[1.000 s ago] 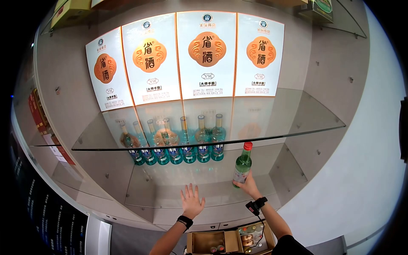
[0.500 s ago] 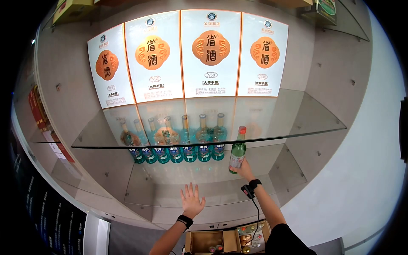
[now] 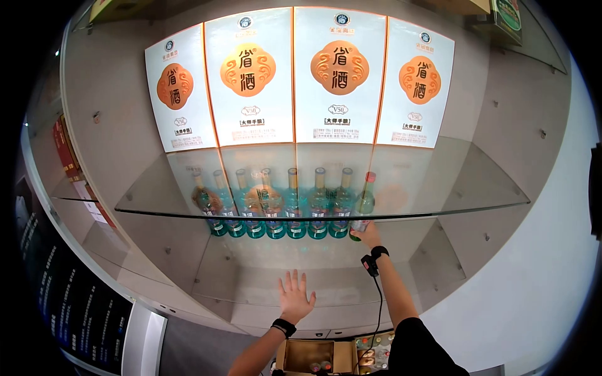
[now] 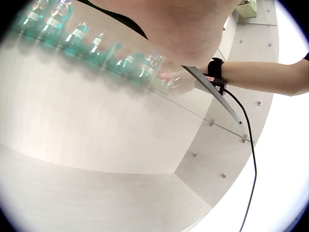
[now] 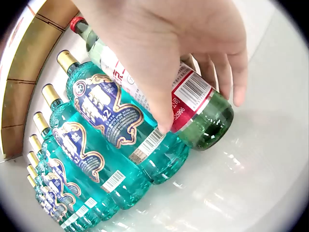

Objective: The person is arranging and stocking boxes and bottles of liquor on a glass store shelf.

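Note:
My right hand (image 3: 369, 234) grips a green glass bottle (image 5: 215, 121) with a red cap and a white-and-red label, thumb on one side and fingers on the other. It stands at the right end of a row of teal bottles (image 5: 106, 113) with gold caps and blue labels, close beside the nearest one. In the head view the bottle's upper part shows through the glass shelf (image 3: 439, 194) above. My left hand (image 3: 296, 299) holds nothing, its fingers spread near the front of the lower shelf (image 3: 263, 254).
Four large white boxes (image 3: 338, 119) with orange emblems stand on the upper glass shelf, whose front edge crosses above my right hand. Below, an open cardboard box (image 3: 343, 357) sits beside a container of bottles (image 3: 374, 344). A cable (image 4: 251, 159) hangs from my right wrist.
My right hand has carried the green bottle back under the upper glass shelf, up to the end of the teal row. The left hand stays spread in nearly the same place.

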Demonstrator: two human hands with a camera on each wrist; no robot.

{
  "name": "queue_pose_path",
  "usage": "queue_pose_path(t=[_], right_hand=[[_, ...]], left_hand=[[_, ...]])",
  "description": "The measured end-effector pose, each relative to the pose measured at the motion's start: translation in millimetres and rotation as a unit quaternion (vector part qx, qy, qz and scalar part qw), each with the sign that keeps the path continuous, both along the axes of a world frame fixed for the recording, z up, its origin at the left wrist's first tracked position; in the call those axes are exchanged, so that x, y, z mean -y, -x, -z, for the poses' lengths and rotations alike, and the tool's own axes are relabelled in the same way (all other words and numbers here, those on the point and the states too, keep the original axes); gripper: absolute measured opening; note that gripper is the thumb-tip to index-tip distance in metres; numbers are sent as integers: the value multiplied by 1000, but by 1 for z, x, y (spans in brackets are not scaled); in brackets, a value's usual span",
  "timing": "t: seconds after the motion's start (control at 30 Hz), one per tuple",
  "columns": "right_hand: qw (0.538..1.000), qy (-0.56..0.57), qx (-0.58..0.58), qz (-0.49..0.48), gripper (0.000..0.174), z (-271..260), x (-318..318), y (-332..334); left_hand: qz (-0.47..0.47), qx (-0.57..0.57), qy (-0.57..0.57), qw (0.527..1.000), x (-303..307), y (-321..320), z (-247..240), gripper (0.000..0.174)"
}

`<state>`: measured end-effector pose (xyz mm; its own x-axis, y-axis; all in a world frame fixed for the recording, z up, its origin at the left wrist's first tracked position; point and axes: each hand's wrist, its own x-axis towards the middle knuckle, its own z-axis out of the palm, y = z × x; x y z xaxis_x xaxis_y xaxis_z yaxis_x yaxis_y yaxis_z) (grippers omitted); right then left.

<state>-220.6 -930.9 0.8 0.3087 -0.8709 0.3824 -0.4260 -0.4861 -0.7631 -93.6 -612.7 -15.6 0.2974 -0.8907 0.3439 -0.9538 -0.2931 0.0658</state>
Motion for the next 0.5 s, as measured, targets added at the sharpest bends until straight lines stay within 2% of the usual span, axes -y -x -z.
queue_pose_path(t=[0.07, 0.13, 0.2, 0.27, 0.37, 0.47, 0.5], right_hand=[[997, -46, -66, 11, 78, -11, -4, 3], [997, -46, -56, 5, 72, -13, -4, 3], [999, 20, -27, -25, 62, -10, 1, 2], [998, -6, -40, -37, 62, -13, 4, 3], [998, 49, -33, -8, 62, -4, 13, -2], [1000, 0, -27, -8, 64, 1, 24, -6], [1000, -2, -3, -1, 57, 3, 26, -8]], left_hand=[[1, -2, -1, 1000, 0, 0, -2, 63], [4, -4, -1, 1000, -1, 1, -2, 63], [3, 4, 1, 1000, -1, 1, -2, 62], [3, 4, 1, 1000, -2, 1, -4, 62], [0, 3, 2, 1000, -2, 1, -4, 62], [-5, 4, -2, 1000, -2, 2, -5, 63], [-7, 5, -10, 1000, -2, 2, -5, 64]])
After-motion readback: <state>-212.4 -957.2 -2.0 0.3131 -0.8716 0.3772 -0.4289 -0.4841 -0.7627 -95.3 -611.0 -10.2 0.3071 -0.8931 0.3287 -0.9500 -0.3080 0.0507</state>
